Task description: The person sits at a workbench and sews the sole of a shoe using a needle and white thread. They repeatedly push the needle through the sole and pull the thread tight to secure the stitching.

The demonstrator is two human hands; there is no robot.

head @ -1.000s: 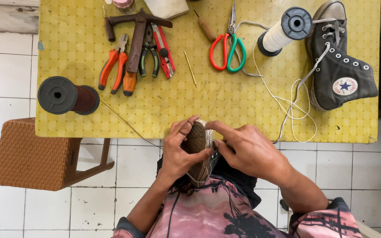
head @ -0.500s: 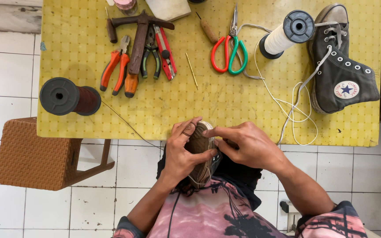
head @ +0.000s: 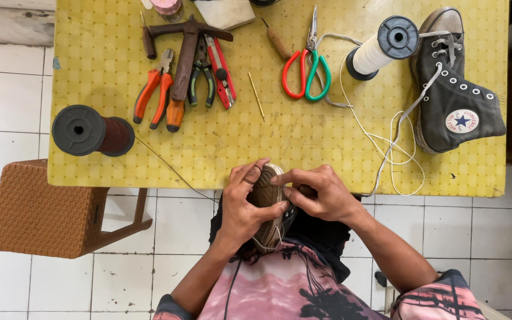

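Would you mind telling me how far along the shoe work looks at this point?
One black high-top sneaker lies on the yellow table; whether it is finished cannot be told. In hand: the left hand grips a second shoe sole-up, while the right hand pinches at its edge. Dark thread runs to it from the dark spool, so stitching looks under way. The scissors lie unused.

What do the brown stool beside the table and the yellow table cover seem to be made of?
The brown stool looks like woven wicker or moulded plastic: fine basket-weave texture, matte. The yellow table cover seems glossy vinyl or oilcloth: printed check pattern, soft sheen.
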